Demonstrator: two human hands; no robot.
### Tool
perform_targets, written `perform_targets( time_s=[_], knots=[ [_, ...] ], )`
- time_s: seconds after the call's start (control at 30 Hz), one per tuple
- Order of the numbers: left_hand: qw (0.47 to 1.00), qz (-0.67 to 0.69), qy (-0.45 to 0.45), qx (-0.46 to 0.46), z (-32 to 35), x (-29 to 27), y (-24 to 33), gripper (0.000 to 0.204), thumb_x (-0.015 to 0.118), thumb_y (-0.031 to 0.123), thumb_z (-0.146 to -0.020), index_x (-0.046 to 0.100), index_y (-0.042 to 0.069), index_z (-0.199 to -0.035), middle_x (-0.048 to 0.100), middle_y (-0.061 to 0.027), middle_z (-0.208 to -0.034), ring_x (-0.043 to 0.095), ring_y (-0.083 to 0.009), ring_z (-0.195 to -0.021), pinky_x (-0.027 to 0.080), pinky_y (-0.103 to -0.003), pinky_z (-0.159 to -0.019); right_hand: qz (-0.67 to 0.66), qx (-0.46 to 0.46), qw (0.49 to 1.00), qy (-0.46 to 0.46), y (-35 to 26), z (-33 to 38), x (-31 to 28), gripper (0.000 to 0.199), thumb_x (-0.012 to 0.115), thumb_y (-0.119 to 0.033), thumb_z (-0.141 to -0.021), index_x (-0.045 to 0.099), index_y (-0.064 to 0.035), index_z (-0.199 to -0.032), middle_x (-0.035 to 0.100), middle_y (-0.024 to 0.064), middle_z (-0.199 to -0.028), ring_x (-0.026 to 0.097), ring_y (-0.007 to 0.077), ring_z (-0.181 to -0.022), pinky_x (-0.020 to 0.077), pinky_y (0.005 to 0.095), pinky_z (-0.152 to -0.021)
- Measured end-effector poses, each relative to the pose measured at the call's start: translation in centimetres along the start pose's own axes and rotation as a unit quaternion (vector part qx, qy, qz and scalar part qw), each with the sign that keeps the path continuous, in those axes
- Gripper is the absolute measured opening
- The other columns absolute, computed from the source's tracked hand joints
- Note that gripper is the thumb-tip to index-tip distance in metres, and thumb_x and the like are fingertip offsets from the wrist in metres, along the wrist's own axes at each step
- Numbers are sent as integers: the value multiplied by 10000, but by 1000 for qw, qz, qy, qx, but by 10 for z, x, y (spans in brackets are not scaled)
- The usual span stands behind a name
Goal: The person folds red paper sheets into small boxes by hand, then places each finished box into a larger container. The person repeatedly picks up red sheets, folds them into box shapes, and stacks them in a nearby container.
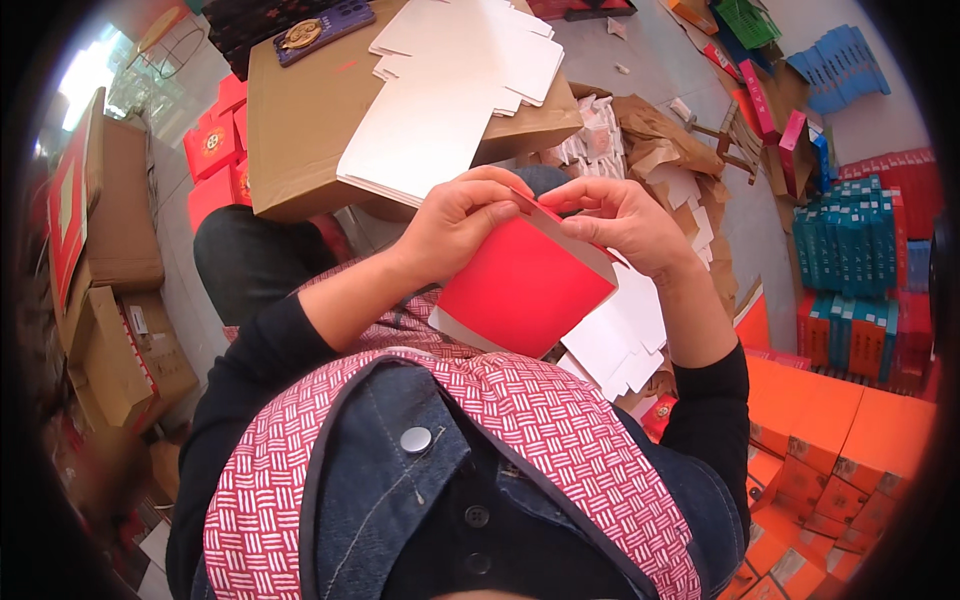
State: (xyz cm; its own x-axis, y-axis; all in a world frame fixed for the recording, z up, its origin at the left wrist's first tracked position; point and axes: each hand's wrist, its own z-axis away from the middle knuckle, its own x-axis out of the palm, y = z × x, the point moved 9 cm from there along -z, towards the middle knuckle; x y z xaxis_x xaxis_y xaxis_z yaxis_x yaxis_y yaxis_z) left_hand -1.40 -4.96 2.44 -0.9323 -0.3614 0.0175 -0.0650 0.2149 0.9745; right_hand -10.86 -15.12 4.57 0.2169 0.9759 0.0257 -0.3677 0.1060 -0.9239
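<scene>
Over my lap I hold a red paperboard box point(525, 285), partly folded, its pale inner side showing along the right edge. My left hand point(460, 220) pinches its upper left corner, thumb on the red face. At the upper right edge, my right hand point(625, 220) grips a flap between thumb and fingers. Flat white die-cut card blanks point(450, 90) lie stacked on a brown cardboard carton point(300, 130) ahead of me. More white blanks point(620, 335) rest beside my lap, under my right forearm. The far side of the red box is hidden.
A phone point(325, 32) lies on the carton's far left corner. Red boxes point(213, 145) stand left of it. Open brown cartons point(120, 330) are at far left. Orange boxes point(830, 410) are stacked near right, with teal boxes point(850, 235) behind. Crumpled brown paper point(665, 145) lies ahead right.
</scene>
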Motion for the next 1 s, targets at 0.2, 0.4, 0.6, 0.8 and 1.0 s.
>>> perform_targets(
  time_s=[0.2,0.4,0.6,0.8,1.0],
  knots=[
    [992,122,8,-11,3,1,-13,197,520,-17,-917,537,9,-1111,526,-90,-1184,532,-159,-1101,431,-307,-972,79,-5,997,23,12,-3,-13,318,639,8,-844,652,-5,-1162,692,78,-965,650,98,-833,525,221,-739],
    [986,164,-20,-8,5,4,-20,330,536,0,-925,430,36,-1236,480,-98,-1238,477,-174,-1201,387,-332,-1034,175,-150,971,58,5,-2,-12,281,620,20,-839,685,-28,-1108,698,71,-1000,643,115,-905,513,239,-781],
    [999,19,0,34,3,10,-17,226,569,7,-908,533,17,-1131,514,-94,-1199,503,-177,-1155,396,-303,-993,210,-186,956,83,-1,-5,1,205,610,-5,-853,692,-1,-1041,697,87,-995,642,124,-895,512,247,-773],
    [998,9,49,25,5,5,-15,143,621,6,-865,592,11,-1004,581,-90,-1050,562,-178,-1009,436,-277,-893,-33,-173,956,233,27,33,-77,220,595,-101,-923,643,35,-1090,672,106,-1037,648,162,-916,539,287,-820],
    [971,-201,0,130,1,20,10,196,647,29,-822,588,23,-1009,565,-95,-1092,548,-237,-1036,424,-331,-910,-177,-83,962,190,72,52,-47,254,676,-80,-864,655,38,-1088,681,106,-990,656,150,-876,550,299,-802]
  ],
)
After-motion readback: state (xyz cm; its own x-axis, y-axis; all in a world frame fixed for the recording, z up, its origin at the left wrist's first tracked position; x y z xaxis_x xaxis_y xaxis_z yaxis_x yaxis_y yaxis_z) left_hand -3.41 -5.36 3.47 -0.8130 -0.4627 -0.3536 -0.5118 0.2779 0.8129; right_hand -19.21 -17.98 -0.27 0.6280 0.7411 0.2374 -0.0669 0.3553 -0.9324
